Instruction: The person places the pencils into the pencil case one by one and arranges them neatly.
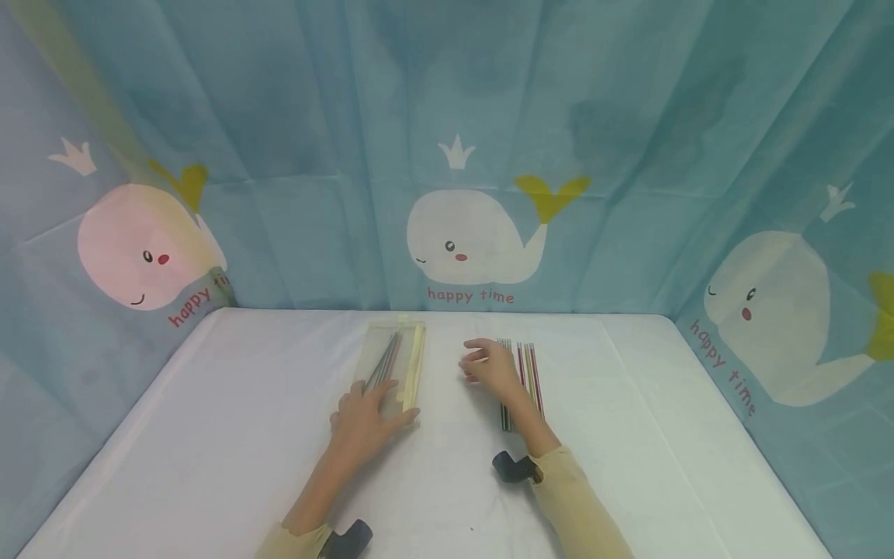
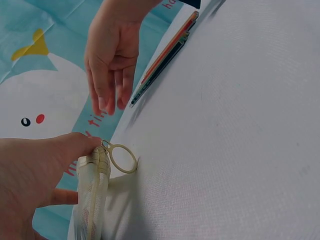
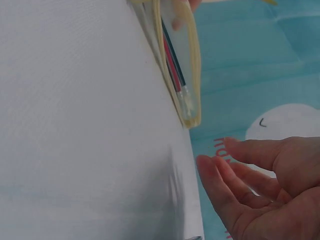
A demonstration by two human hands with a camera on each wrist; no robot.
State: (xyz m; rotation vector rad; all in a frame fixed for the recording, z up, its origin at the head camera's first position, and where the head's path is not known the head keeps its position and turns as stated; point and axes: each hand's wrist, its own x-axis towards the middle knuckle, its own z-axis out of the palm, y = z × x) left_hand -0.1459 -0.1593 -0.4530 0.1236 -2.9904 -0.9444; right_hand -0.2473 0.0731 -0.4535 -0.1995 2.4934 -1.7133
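Note:
A flat, see-through zip pouch point(image 1: 414, 365) with pale yellow edging lies on the white table. Inside it, several thin sticks that look like pen refills point(image 3: 173, 62) show red and dark colours. My left hand point(image 1: 366, 423) holds the pouch at its near end, thumb by the zip's ring pull point(image 2: 124, 159) and fingers across to the other side. To the right, my right hand point(image 1: 494, 373) hovers over the table with fingers loosely bent and nothing between them. Beneath its wrist lie two groups of similar refills, dark ones point(image 1: 505, 419) and reddish ones point(image 1: 536, 380), partly hidden by the arm.
The white table point(image 1: 663, 466) meets a blue curtain point(image 1: 335, 233) printed with whales at the back and both sides. Dark wrist camera mounts point(image 1: 513, 467) sit on both forearms, close above the tabletop.

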